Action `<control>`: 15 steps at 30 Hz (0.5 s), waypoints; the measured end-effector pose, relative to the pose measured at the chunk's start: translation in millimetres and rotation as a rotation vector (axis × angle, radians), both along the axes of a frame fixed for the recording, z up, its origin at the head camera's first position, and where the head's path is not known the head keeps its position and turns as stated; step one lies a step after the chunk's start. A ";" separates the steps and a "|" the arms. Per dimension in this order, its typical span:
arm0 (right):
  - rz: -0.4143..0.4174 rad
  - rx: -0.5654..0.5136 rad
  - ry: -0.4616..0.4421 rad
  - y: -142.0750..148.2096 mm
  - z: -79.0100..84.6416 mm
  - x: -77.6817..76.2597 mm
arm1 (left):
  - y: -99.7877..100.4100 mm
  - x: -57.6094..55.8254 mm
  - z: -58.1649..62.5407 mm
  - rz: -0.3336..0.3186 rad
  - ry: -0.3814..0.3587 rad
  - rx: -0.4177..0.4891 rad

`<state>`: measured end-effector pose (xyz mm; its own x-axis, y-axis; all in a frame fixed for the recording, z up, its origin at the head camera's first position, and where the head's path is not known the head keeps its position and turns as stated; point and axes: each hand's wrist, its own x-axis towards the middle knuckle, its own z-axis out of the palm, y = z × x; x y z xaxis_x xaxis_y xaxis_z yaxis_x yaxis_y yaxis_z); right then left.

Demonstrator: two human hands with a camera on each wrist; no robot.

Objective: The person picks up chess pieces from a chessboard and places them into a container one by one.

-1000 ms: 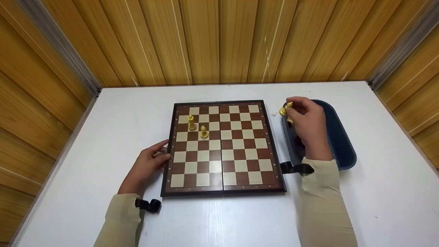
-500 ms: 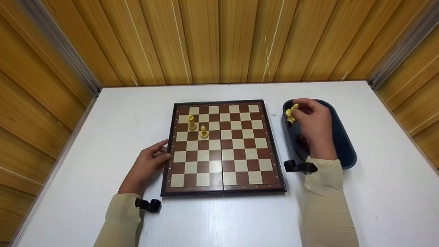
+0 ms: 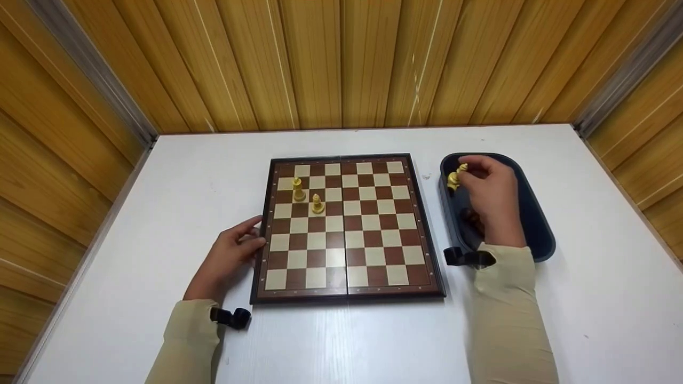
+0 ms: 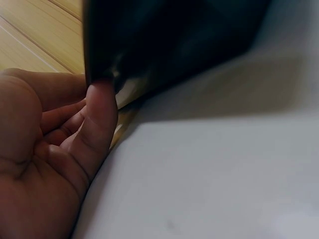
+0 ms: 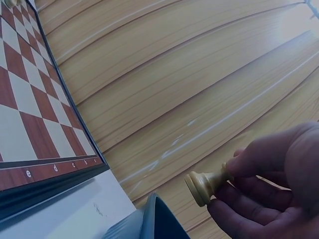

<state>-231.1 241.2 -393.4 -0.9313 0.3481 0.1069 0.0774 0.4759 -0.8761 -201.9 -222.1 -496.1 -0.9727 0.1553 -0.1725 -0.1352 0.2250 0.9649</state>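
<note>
My right hand [image 3: 493,200] is over the left side of the dark blue tub [image 3: 540,234]. Between thumb and fingers it pinches a yellow chess piece [image 5: 207,185], whose round base faces outward in the right wrist view; its upper part is hidden by the fingers. My left hand [image 3: 229,256] lies by the left edge of the chessboard [image 3: 392,207], with thumb [image 4: 102,107] and forefinger touching that edge. Two yellow pieces stand upright on the board's left half: a taller chess piece [image 3: 298,190] and a shorter chess piece [image 3: 317,205].
Inside the tub are dark pieces [image 3: 470,217], partly covered by my right hand. The board lies flat on a white table [image 3: 325,341], with a wood-patterned wall [image 3: 341,69] behind. Black wrist cameras are strapped over both sleeves.
My right hand has moved a little to the right, from the tub's left rim to over the tub, carrying the yellow chess piece. My left hand stays at the board's edge.
</note>
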 end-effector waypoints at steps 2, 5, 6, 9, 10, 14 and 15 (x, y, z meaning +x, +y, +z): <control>0.000 0.002 -0.017 1.1 -0.3 0.0 | -0.1 0.0 0.0 0.001 0.001 0.001; 0.001 0.001 -0.040 2.4 -0.6 0.0 | -0.3 0.2 0.5 -0.003 0.011 -0.013; 0.001 0.000 -0.048 2.7 -0.8 0.0 | -0.6 0.4 0.6 -0.005 0.013 -0.018; 0.003 -0.004 -0.062 3.6 -2.3 0.0 | -0.5 0.3 0.6 -0.006 0.022 -0.024; 0.004 -0.006 -0.065 3.8 -3.0 0.0 | -0.4 0.4 0.6 -0.006 0.023 -0.019; 0.002 -0.001 -0.070 5.2 -6.1 -0.7 | 0.2 -0.1 0.3 -0.002 0.022 -0.004; 0.001 0.004 -0.071 5.7 -6.8 -1.0 | 0.2 -0.1 0.1 -0.002 0.021 0.001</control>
<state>-232.0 246.8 -400.2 -0.9371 0.3465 0.0419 0.1385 0.4794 -0.8666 -202.0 -221.9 -496.1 -0.9758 0.1577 -0.1515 -0.1141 0.2240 0.9679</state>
